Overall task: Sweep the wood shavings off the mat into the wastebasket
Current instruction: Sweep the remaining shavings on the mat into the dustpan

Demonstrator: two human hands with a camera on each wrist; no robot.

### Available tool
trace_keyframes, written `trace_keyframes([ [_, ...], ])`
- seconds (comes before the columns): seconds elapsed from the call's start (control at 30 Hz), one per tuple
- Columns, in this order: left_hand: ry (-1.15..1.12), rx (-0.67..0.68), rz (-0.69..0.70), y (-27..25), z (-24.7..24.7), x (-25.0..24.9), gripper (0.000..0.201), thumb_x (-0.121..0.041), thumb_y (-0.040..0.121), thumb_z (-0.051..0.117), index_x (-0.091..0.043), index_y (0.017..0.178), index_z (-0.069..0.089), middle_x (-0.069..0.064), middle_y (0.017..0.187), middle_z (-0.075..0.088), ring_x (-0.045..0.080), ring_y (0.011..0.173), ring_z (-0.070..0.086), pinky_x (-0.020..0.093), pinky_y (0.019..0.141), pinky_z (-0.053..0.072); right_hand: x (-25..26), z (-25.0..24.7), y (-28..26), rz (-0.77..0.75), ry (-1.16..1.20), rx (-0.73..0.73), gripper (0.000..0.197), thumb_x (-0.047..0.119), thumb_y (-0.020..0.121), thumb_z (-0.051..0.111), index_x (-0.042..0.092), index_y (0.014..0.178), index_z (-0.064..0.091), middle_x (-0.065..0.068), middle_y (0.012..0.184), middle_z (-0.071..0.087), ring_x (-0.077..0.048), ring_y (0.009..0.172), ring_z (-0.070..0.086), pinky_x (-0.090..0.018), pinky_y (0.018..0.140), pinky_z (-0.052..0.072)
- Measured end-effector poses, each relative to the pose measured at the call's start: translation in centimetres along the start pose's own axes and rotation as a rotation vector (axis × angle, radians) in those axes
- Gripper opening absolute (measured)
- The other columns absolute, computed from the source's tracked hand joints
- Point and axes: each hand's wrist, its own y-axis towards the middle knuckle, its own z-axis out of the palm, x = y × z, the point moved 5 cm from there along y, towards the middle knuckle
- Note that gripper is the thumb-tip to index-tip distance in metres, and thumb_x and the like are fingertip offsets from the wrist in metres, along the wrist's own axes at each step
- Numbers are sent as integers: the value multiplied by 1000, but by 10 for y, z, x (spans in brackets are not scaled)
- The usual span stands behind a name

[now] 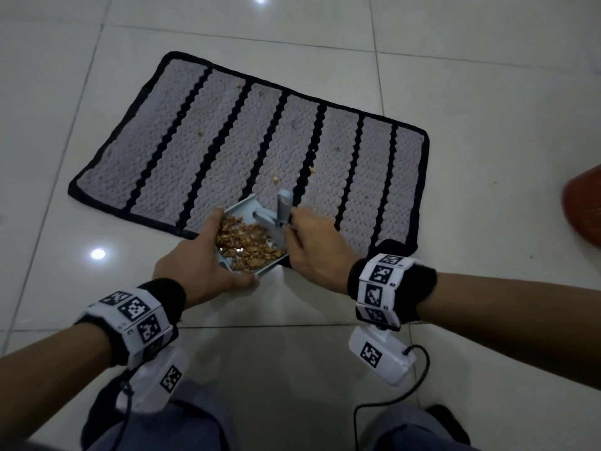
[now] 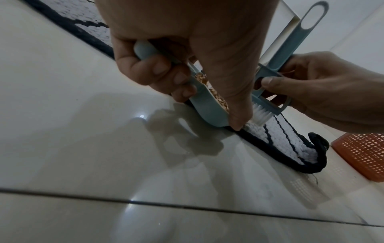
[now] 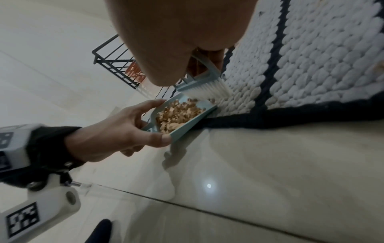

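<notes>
A small blue dustpan is gripped by the left hand, fingers curled under its base and thumb laid along its near edge. Its front lip is set on the near border of the striped mat. A heap of wood shavings is held in the pan; a few scattered bits are left on the mat. A blue brush is pinched at its head by the right hand, white bristles touching the mat beside the pan. An orange mesh wastebasket is placed on the floor past the mat's right end.
</notes>
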Motion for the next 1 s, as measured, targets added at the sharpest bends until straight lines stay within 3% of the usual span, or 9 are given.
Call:
trace_keyframes([
  [0.1, -3, 0, -3, 0, 1, 2, 133, -74, 51, 78, -40, 152, -2, 2, 133, 58, 27, 106, 63, 38, 87, 54, -1, -9, -1, 56, 46, -42, 14, 12, 98, 45, 8, 102, 58, -5, 89, 58, -21, 75, 52, -29, 63, 38],
  [0.17, -6, 0, 1, 1, 1, 3, 132, -74, 51, 78, -41, 151, -2, 1, 134, 58, 27, 108, 62, 38, 88, 53, -12, -25, 3, 113, 58, -95, 17, 13, 99, 46, 9, 107, 60, -5, 92, 62, -21, 78, 56, -24, 63, 42],
  [0.27, -18, -3, 17, 2, 1, 3, 131, -72, 52, 79, -41, 151, 0, 0, 133, 58, 27, 107, 62, 36, 87, 53, -34, -51, 9, 156, -1, -104, 19, 10, 98, 47, 5, 111, 60, -11, 100, 65, -26, 86, 58, -34, 74, 48],
  [0.5, -19, 14, 26, 4, 0, 3, 134, -81, 44, 72, -43, 150, -1, 0, 132, 59, 27, 104, 64, 41, 89, 54, -48, -69, 21, 135, -45, 198, 12, 4, 96, 48, 10, 92, 57, -7, 86, 62, -21, 74, 55, -31, 67, 45],
  [0.6, -16, 10, 25, 3, 0, 3, 133, -77, 48, 76, -42, 150, -1, 0, 133, 59, 27, 105, 63, 39, 89, 53, -45, -57, 25, 102, -127, 369, 15, 2, 95, 49, 12, 87, 57, 7, 76, 56, -5, 64, 50, -19, 57, 38],
  [0.73, -24, 4, 26, 3, 0, 2, 131, -72, 52, 79, -41, 151, 0, 0, 135, 57, 26, 106, 63, 36, 88, 52, -43, -48, 34, 85, -127, 371, 18, 2, 94, 50, 18, 88, 54, 18, 76, 52, 4, 67, 49, -11, 57, 35],
  [0.8, -30, 7, 31, 3, 0, 1, 131, -71, 52, 80, -40, 152, 0, 1, 135, 57, 26, 107, 62, 35, 89, 52, -42, -50, 41, 69, -118, 305, 11, 2, 93, 51, 11, 87, 55, 9, 81, 61, -4, 73, 56, -21, 63, 45],
  [0.87, -33, 6, 29, 3, 0, 2, 132, -71, 52, 80, -40, 152, -1, 1, 135, 57, 26, 108, 62, 35, 89, 52, -42, -53, 46, 51, -102, 248, 11, 4, 92, 51, 2, 95, 61, -9, 93, 68, -24, 84, 64, -42, 75, 54],
  [1.0, -39, 16, 26, 3, 0, 1, 133, -71, 53, 80, -39, 153, -2, 0, 139, 54, 26, 113, 60, 37, 93, 51, -43, -56, 46, 39, -97, 254, 15, 4, 90, 51, 4, 99, 63, -13, 97, 69, -30, 88, 64, -51, 79, 54],
])
